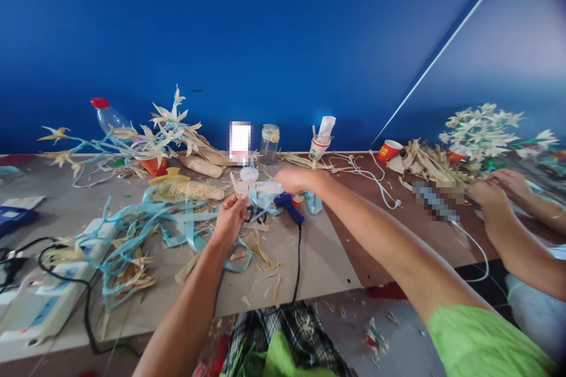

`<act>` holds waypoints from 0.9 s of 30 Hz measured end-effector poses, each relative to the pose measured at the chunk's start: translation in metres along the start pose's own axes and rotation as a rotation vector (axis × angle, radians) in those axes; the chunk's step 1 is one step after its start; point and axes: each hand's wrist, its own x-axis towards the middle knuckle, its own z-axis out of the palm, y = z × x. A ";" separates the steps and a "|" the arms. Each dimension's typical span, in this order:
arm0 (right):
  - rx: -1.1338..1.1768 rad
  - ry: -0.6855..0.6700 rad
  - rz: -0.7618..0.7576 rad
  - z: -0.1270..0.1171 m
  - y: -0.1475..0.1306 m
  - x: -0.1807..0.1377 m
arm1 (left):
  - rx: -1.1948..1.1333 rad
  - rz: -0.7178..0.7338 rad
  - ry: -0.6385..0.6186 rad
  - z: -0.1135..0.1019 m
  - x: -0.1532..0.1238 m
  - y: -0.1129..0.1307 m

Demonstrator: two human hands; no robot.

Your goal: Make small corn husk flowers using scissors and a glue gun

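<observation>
The left hand [230, 216] is closed around a thin pale strip of dried leaf [234, 182], which stands up between its fingers, and it also touches the light blue ribbon [186, 227] that runs from under this hand to its left side in many loops. The right hand [295, 179] is a little farther away and to the right, over the table [327, 253]; its fingers are bent downward, but I cannot tell if they hold something. Just under the right hand lies a blue glue gun [288, 205] with a black cable [297, 265] that goes toward the person. Between both hands there are black scissors [254, 214] and a small white lid [249, 174]. Behind the hands, near the blue wall, stand a glass jar [269, 143] with a yellow spot on it and a paper cup [319, 146] with a red band; the writing is too small to read. To the left of the left hand I see pale leaf flowers [163, 126] on blue stems, a plastic bottle [108, 115] with red cap and a white power strip [48, 300]. To the right of the right hand is a red paper cup [389, 150] with a yellow print, not readable, and hands of another person [495, 188] rest on the table.
</observation>
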 end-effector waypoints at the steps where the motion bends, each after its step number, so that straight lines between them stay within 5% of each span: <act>1: -0.052 0.069 -0.001 -0.011 0.001 -0.003 | -0.006 0.006 0.004 0.000 0.000 0.001; 2: -0.096 0.090 -0.012 -0.020 0.002 -0.007 | -0.009 0.011 0.008 0.001 0.000 0.002; 4: -0.127 -0.071 0.009 -0.030 0.004 -0.017 | -0.012 0.014 0.012 0.001 0.000 0.003; 6: -0.202 -0.230 0.141 -0.029 0.009 -0.029 | -0.019 0.013 0.013 0.001 0.000 0.002; 8: -0.208 -0.250 0.229 -0.023 0.018 -0.042 | -0.028 0.008 0.006 0.002 0.000 0.001; 11: 0.105 -0.325 0.060 -0.018 0.038 -0.064 | -0.039 -0.004 0.002 0.002 0.000 0.000; 12: 0.115 -0.287 0.057 -0.018 0.046 -0.071 | -0.043 -0.005 0.006 0.002 0.000 0.000; 16: -0.092 0.278 0.277 -0.023 0.072 -0.091 | -0.041 0.010 0.008 0.003 0.000 0.001; 21: 0.216 0.797 0.232 -0.022 0.079 -0.091 | -0.036 0.017 0.009 0.003 0.001 0.000; 24: 0.482 0.907 0.066 -0.001 0.058 -0.073 | -0.026 0.013 -0.007 0.003 0.001 -0.001; 27: 0.883 0.781 -0.077 0.037 0.024 -0.042 | -0.007 0.019 -0.003 0.002 0.000 0.000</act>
